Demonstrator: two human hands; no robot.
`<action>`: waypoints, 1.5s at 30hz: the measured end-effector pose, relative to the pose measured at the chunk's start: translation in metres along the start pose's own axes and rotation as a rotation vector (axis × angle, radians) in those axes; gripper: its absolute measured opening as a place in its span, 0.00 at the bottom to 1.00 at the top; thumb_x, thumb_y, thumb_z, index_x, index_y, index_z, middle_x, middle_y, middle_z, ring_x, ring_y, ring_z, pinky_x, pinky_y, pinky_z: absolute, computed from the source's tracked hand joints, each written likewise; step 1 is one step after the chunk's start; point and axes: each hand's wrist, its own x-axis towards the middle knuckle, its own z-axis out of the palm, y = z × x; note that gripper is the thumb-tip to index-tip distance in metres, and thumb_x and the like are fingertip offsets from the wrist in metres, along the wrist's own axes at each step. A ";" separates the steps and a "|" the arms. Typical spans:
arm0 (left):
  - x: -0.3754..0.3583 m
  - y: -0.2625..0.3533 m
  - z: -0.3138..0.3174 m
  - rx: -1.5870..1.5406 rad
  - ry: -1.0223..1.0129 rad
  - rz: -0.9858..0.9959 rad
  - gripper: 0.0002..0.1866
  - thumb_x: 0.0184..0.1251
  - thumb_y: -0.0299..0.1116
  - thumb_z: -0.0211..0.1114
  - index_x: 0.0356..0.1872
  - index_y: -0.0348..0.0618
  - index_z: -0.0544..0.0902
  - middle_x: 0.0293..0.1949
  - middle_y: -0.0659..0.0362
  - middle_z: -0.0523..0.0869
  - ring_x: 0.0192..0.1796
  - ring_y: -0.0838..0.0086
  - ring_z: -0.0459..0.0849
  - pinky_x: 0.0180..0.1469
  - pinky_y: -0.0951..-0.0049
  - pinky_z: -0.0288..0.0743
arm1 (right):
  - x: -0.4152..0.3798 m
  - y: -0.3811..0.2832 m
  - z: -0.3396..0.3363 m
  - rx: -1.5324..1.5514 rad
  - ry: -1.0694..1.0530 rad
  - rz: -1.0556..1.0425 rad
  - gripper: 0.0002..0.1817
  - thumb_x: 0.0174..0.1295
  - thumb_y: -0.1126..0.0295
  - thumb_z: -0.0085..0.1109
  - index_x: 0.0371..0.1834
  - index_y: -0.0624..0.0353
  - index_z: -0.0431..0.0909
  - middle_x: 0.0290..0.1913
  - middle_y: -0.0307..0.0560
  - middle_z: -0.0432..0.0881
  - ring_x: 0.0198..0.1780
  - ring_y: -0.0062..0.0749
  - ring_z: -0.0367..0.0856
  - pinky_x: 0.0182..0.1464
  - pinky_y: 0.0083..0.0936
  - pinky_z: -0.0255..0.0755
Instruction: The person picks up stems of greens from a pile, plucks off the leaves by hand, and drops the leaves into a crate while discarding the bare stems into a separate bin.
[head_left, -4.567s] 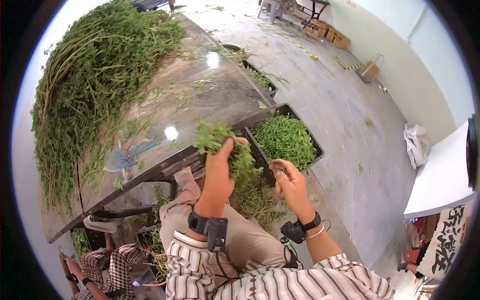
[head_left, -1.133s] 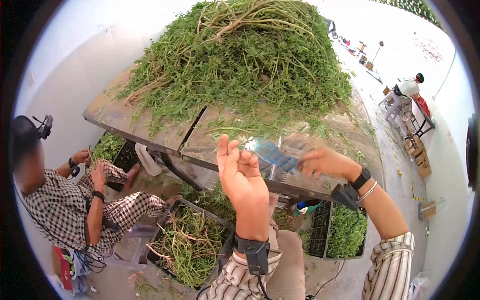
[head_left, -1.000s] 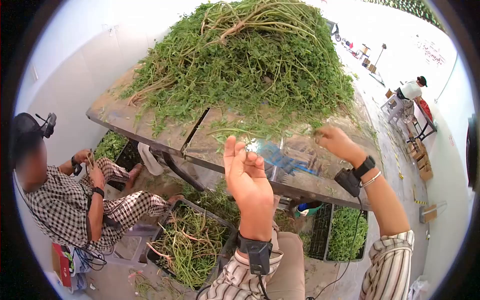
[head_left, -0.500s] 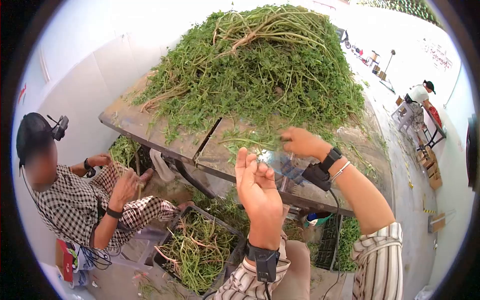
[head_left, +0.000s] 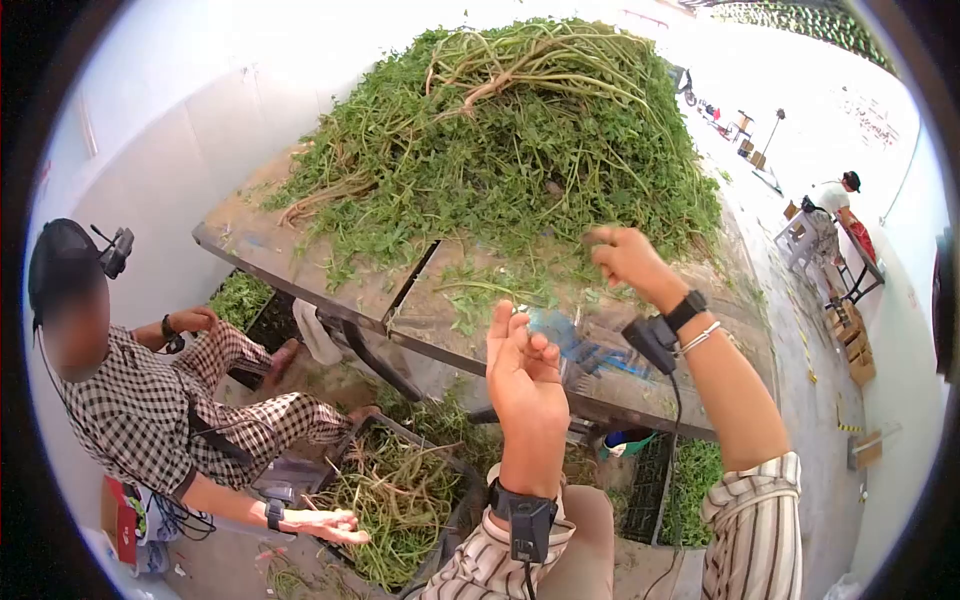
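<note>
My left hand (head_left: 530, 385) is held up in front of the table's near edge, palm towards me. Its fingers are loosely curled and apart, and nothing shows in them. Over the near right side of the heap of leafy green stems (head_left: 540, 150) is my right hand (head_left: 632, 265), with fingers bent together. The fingertips are blurred against the leaves, so what they pinch is hard to see. Below the hands, loose sprigs (head_left: 490, 285) lie on the wooden table (head_left: 430, 310) beside a blue patch (head_left: 600, 352).
A co-worker in a checked shirt (head_left: 130, 400) sits at left, one hand stretched over a dark crate (head_left: 465, 500) of stems. More greens fill a crate (head_left: 690, 490) under the table at right. Another person (head_left: 828, 215) bends over a far table. A cable hangs from my right wrist.
My right hand has moved up and right, away from the table's near edge towards the heap. My left hand shifts slightly right. The co-worker's hand has reached down over the crate.
</note>
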 end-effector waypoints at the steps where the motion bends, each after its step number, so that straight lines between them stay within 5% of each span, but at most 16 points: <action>1: 0.001 0.000 -0.001 0.004 -0.004 -0.003 0.16 0.64 0.23 0.52 0.53 0.41 0.70 0.37 0.62 0.78 0.30 0.80 0.75 0.31 0.79 0.70 | 0.010 0.007 0.009 0.006 -0.002 -0.007 0.18 0.55 0.72 0.50 0.50 0.64 0.74 0.25 0.48 0.78 0.26 0.31 0.77 0.27 0.28 0.72; 3: 0.000 0.001 0.002 0.024 0.000 0.002 0.16 0.64 0.23 0.52 0.53 0.41 0.70 0.37 0.62 0.78 0.30 0.80 0.75 0.31 0.79 0.70 | 0.032 0.028 0.031 -0.445 -0.092 -0.530 0.18 0.57 0.69 0.47 0.51 0.60 0.74 0.28 0.56 0.80 0.31 0.49 0.79 0.35 0.38 0.73; 6: 0.001 0.001 0.003 0.027 0.001 -0.004 0.16 0.64 0.23 0.52 0.54 0.41 0.70 0.37 0.62 0.78 0.30 0.80 0.75 0.31 0.79 0.70 | 0.027 0.020 0.057 -0.487 -0.194 -0.389 0.19 0.58 0.67 0.45 0.51 0.57 0.75 0.32 0.60 0.78 0.38 0.59 0.76 0.44 0.41 0.70; 9: 0.001 0.003 0.000 0.003 -0.008 -0.002 0.16 0.64 0.23 0.52 0.54 0.41 0.70 0.37 0.62 0.78 0.30 0.80 0.75 0.31 0.80 0.70 | 0.033 0.035 0.065 -0.708 -0.179 -0.459 0.19 0.58 0.69 0.45 0.53 0.59 0.72 0.45 0.58 0.73 0.39 0.50 0.74 0.41 0.37 0.70; 13: 0.001 0.004 0.002 -0.008 -0.029 -0.016 0.16 0.64 0.23 0.52 0.54 0.41 0.70 0.38 0.62 0.78 0.30 0.80 0.75 0.31 0.79 0.71 | 0.023 0.032 0.037 -0.792 -0.177 -0.419 0.18 0.57 0.71 0.45 0.51 0.59 0.72 0.41 0.58 0.73 0.41 0.51 0.72 0.45 0.39 0.68; 15: 0.002 0.003 0.000 -0.004 -0.038 -0.039 0.16 0.64 0.23 0.52 0.54 0.41 0.70 0.38 0.62 0.78 0.30 0.80 0.75 0.31 0.79 0.71 | 0.024 0.041 0.011 -0.984 -0.128 -0.712 0.19 0.56 0.71 0.47 0.51 0.63 0.71 0.40 0.59 0.74 0.42 0.51 0.73 0.44 0.39 0.68; 16: 0.002 0.002 -0.002 0.005 -0.049 -0.056 0.16 0.64 0.23 0.53 0.53 0.41 0.71 0.38 0.62 0.78 0.30 0.80 0.75 0.31 0.79 0.71 | 0.017 0.040 0.003 -0.735 0.044 -0.564 0.17 0.58 0.71 0.46 0.49 0.66 0.72 0.36 0.53 0.77 0.38 0.41 0.76 0.37 0.32 0.71; 17: 0.002 0.001 -0.003 0.001 -0.050 -0.063 0.16 0.64 0.23 0.53 0.53 0.41 0.71 0.38 0.62 0.78 0.30 0.80 0.75 0.31 0.79 0.71 | 0.004 0.025 -0.005 -0.741 0.047 -0.558 0.17 0.58 0.71 0.46 0.49 0.66 0.72 0.36 0.53 0.77 0.38 0.41 0.76 0.37 0.32 0.71; 19: 0.003 -0.003 -0.004 0.024 -0.060 -0.097 0.16 0.64 0.23 0.53 0.53 0.41 0.71 0.39 0.63 0.77 0.30 0.81 0.75 0.31 0.80 0.72 | -0.019 -0.004 -0.023 -0.219 0.004 -0.001 0.15 0.62 0.70 0.45 0.48 0.66 0.73 0.31 0.45 0.77 0.32 0.26 0.77 0.29 0.21 0.71; 20: 0.003 -0.006 -0.004 0.018 -0.062 -0.104 0.16 0.64 0.23 0.53 0.53 0.41 0.71 0.39 0.63 0.77 0.30 0.81 0.75 0.31 0.80 0.72 | -0.023 -0.003 -0.030 -0.149 0.043 0.018 0.15 0.65 0.69 0.43 0.50 0.63 0.73 0.28 0.38 0.76 0.27 0.15 0.74 0.24 0.14 0.67; 26: 0.004 -0.022 -0.006 0.136 -0.063 -0.222 0.18 0.64 0.25 0.54 0.56 0.43 0.71 0.42 0.65 0.76 0.35 0.82 0.76 0.34 0.80 0.72 | -0.057 -0.012 -0.042 -0.074 0.010 -0.129 0.17 0.64 0.70 0.42 0.54 0.60 0.72 0.37 0.39 0.75 0.28 0.17 0.74 0.25 0.15 0.68; 29: -0.001 -0.031 -0.002 0.302 -0.087 -0.237 0.22 0.65 0.29 0.55 0.60 0.44 0.67 0.46 0.66 0.74 0.43 0.80 0.75 0.44 0.79 0.71 | -0.077 -0.012 -0.034 -0.138 -0.072 -0.244 0.17 0.61 0.75 0.43 0.53 0.60 0.72 0.45 0.42 0.72 0.30 0.20 0.74 0.30 0.17 0.70; 32: 0.003 -0.046 -0.009 0.385 -0.110 -0.213 0.25 0.66 0.32 0.55 0.63 0.44 0.63 0.50 0.66 0.72 0.51 0.78 0.72 0.53 0.77 0.66 | -0.091 -0.004 -0.025 -0.294 -0.167 -0.514 0.18 0.55 0.78 0.46 0.50 0.64 0.72 0.51 0.50 0.72 0.44 0.39 0.76 0.46 0.29 0.70; 36: 0.001 -0.051 -0.009 0.314 -0.168 -0.313 0.22 0.69 0.34 0.51 0.62 0.43 0.63 0.53 0.63 0.73 0.55 0.75 0.72 0.56 0.73 0.66 | -0.116 -0.023 -0.011 -0.326 -0.241 -0.497 0.15 0.55 0.79 0.46 0.47 0.66 0.72 0.50 0.54 0.72 0.48 0.49 0.74 0.49 0.33 0.69; 40: 0.005 -0.051 -0.013 0.082 -0.227 -0.414 0.14 0.71 0.33 0.47 0.52 0.41 0.72 0.47 0.59 0.77 0.50 0.73 0.76 0.53 0.69 0.72 | -0.123 -0.020 -0.012 -0.309 -0.268 -0.546 0.15 0.57 0.79 0.46 0.48 0.65 0.71 0.51 0.52 0.71 0.45 0.44 0.76 0.47 0.31 0.70; 45: 0.011 -0.058 -0.021 0.075 -0.162 -0.368 0.11 0.70 0.30 0.47 0.47 0.38 0.74 0.45 0.57 0.78 0.47 0.72 0.78 0.51 0.70 0.75 | -0.129 -0.024 -0.021 -0.016 -0.168 -0.180 0.13 0.64 0.74 0.44 0.48 0.67 0.72 0.51 0.46 0.68 0.34 0.23 0.75 0.36 0.21 0.71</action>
